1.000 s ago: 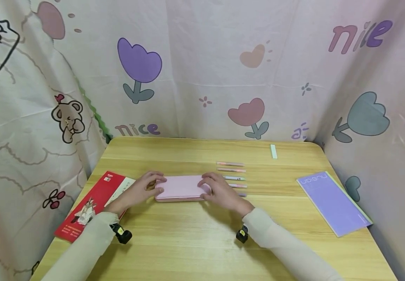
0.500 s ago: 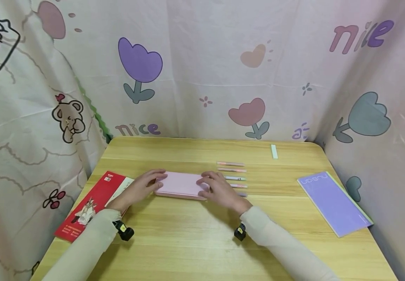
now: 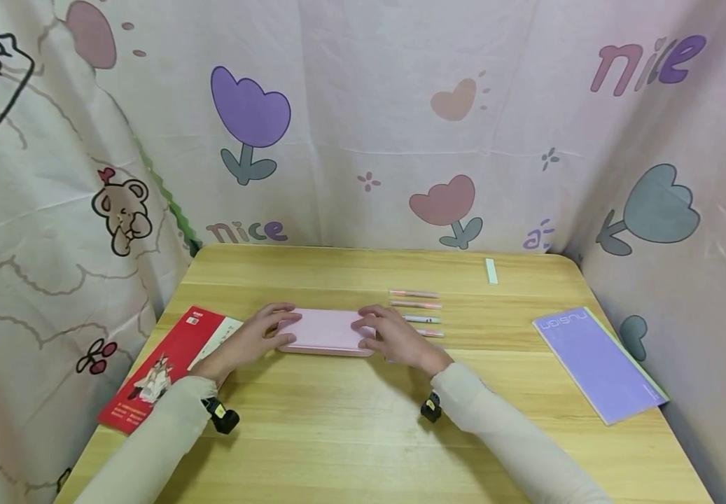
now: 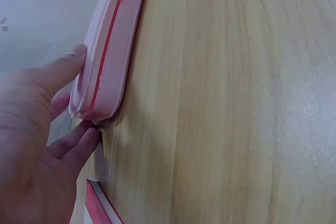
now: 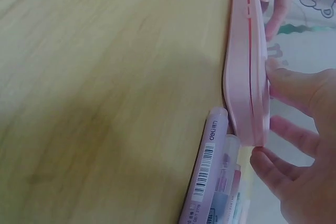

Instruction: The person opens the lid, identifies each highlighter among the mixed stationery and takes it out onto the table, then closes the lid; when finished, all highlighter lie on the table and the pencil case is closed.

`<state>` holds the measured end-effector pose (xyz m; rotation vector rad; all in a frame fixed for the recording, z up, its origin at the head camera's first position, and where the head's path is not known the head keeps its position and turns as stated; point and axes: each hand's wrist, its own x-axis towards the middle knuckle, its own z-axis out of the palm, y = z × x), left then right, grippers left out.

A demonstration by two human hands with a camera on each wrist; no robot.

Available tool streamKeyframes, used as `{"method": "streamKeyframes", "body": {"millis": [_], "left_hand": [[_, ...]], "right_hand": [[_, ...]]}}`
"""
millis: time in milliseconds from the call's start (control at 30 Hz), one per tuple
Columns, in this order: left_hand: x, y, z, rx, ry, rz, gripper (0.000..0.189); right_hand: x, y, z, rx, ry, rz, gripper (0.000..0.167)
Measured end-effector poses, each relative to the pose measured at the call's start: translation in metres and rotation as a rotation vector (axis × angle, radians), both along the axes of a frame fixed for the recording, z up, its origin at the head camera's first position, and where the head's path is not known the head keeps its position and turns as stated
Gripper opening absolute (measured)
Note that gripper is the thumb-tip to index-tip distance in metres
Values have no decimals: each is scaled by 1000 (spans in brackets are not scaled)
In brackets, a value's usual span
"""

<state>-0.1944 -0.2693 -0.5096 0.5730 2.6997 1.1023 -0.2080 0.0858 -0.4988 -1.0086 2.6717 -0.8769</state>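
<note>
A pink zip pencil case (image 3: 327, 330) lies flat and closed on the wooden table, its long side facing the person. My left hand (image 3: 254, 341) holds its left end; in the left wrist view the thumb lies on the lid of the pencil case (image 4: 107, 61) and the other fingers curve about the end. At the right end my right hand (image 3: 400, 339) grips it, thumb on the lid's edge and fingertips at the end. Just beside this hand lie several pens (image 3: 422, 320) in a row, with a purple pen (image 5: 205, 169) closest in the right wrist view.
A red book (image 3: 170, 374) lies at the table's left, partly under the left forearm. On the right side lies a purple notebook (image 3: 598, 364). A small pale green block (image 3: 491, 271) sits near the back edge, before a patterned curtain (image 3: 350, 126).
The pencil case has shifted slightly away from the person, tilted, then straightened, both hands moving with it. The nearest purple pen has become mostly hidden by the right hand in the head view.
</note>
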Motion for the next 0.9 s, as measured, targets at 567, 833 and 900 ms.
{"method": "streamKeyframes", "body": {"millis": [567, 833, 900], "left_hand": [[7, 1, 2, -48, 17, -12, 54], [3, -1, 12, -37, 17, 1, 49], [-1, -3, 19, -36, 40, 32, 47]], "right_hand": [[4, 0, 2, 51, 29, 13, 40], [-1, 16, 11, -57, 23, -36, 42], [-7, 27, 18, -112, 56, -81, 40]]}}
